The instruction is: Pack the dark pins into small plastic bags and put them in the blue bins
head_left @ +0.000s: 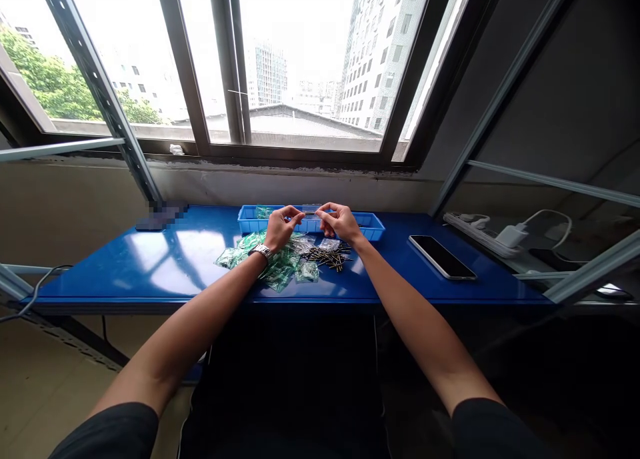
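Observation:
Over the blue tray my left hand (284, 226) and my right hand (339, 222) face each other, both closed in a pinch. Between the fingertips is a small clear plastic bag (311, 208), gripped from both sides. A thin dark piece shows at its lower edge, too small to name. Below my left hand lies a heap of green-tinted plastic packets (277, 269). A pile of thin dark and brass-coloured metal pins (333, 257) is spread below my right hand. The clear packets (329, 244) sit beside the pins.
The long blue divided tray (371, 229) stands at the back of the blue table (390, 272). A phone (443, 257) lies to the right, near a power strip with a white charger (511, 236). Metal rack posts (107, 92) rise at both sides, before the window.

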Action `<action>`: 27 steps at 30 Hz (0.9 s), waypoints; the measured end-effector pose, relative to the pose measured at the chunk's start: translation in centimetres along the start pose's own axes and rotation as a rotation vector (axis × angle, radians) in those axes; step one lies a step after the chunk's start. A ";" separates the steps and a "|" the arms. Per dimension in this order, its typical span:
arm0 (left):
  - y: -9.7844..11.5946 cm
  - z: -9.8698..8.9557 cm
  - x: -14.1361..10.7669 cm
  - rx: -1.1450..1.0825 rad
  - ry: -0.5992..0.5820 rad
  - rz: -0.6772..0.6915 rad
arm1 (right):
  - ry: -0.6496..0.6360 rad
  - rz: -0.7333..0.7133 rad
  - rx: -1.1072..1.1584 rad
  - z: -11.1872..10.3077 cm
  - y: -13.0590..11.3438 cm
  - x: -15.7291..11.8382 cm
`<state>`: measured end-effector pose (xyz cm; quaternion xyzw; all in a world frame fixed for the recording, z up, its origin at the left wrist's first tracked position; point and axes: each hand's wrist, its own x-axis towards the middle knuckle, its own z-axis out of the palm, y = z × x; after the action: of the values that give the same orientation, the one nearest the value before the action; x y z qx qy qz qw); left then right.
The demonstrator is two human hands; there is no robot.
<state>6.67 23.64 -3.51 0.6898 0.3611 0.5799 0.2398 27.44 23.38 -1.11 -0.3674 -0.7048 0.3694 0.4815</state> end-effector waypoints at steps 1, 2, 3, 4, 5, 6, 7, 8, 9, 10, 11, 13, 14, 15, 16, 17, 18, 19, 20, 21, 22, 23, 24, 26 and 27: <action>0.0 0.0 0.0 -0.007 -0.005 -0.003 | 0.007 -0.005 0.003 0.0 0.0 0.0; 0.0 0.0 0.0 -0.015 -0.012 -0.004 | 0.012 -0.009 0.010 0.1 0.1 0.0; 0.1 0.0 0.0 -0.022 -0.018 -0.004 | 0.014 -0.009 0.019 0.1 0.1 0.0; 0.1 0.0 0.0 -0.026 -0.023 -0.005 | 0.016 -0.008 0.029 0.2 0.1 0.0; 0.1 0.1 0.0 -0.027 -0.024 -0.007 | 0.021 -0.007 0.037 0.2 0.1 0.1; 0.2 0.1 0.0 -0.025 -0.023 -0.008 | 0.029 -0.008 0.042 0.3 0.1 0.1; 0.2 0.1 0.0 -0.018 -0.020 -0.007 | 0.039 -0.009 0.043 0.4 0.1 0.1; 0.3 0.1 0.0 -0.008 -0.014 -0.003 | 0.048 -0.011 0.042 0.5 0.1 0.1; 0.3 0.1 0.0 0.002 -0.006 0.004 | 0.053 -0.013 0.041 0.6 0.1 0.1; 0.3 0.1 0.0 0.011 0.002 0.012 | 0.051 -0.015 0.043 0.7 0.1 0.1; 0.3 0.1 0.0 0.016 0.009 0.019 | 0.043 -0.015 0.048 0.7 0.1 0.0; 0.3 0.1 -0.1 0.021 0.021 0.026 | 0.023 -0.011 0.066 0.8 0.2 0.0; 0.3 0.1 -0.1 0.022 0.025 0.027 | 0.018 -0.011 0.075 0.8 0.2 0.1; 0.2 0.1 -0.1 0.023 0.029 0.028 | 0.018 -0.010 0.084 0.7 0.2 0.1; 0.2 0.2 -0.1 0.022 0.032 0.029 | 0.024 -0.009 0.091 0.7 0.2 0.1; 0.2 0.2 -0.1 0.019 0.031 0.030 | 0.030 -0.009 0.095 0.7 0.1 0.1; 0.2 0.2 -0.1 0.013 0.028 0.030 | 0.035 -0.007 0.097 0.7 0.1 0.1; 0.2 0.2 -0.1 0.005 0.023 0.029 | 0.040 -0.006 0.096 0.7 0.0 0.1; 0.2 0.2 -0.1 -0.003 0.019 0.027 | 0.043 -0.004 0.095 0.7 -0.1 0.0; 0.2 0.2 -0.1 -0.010 0.016 0.025 | 0.044 -0.002 0.094 0.7 -0.2 0.0; 0.2 0.2 -0.2 -0.015 0.015 0.024 | 0.044 -0.002 0.094 0.7 -0.2 0.0; 0.2 0.2 -0.2 -0.019 0.017 0.024 | 0.044 -0.001 0.095 0.8 -0.3 0.0; 0.2 0.2 -0.2 -0.026 0.019 0.024 | 0.045 -0.001 0.096 0.8 -0.3 -0.1; 0.1 0.2 -0.1 -0.049 0.019 0.021 | 0.048 0.000 0.097 0.8 -0.4 -0.1; 0.1 0.2 -0.1 -0.065 0.017 0.016 | 0.050 0.001 0.096 0.8 -0.4 -0.1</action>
<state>6.89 23.49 -3.56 0.6796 0.3387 0.5989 0.2543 26.69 22.98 -1.03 -0.3530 -0.6740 0.3939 0.5158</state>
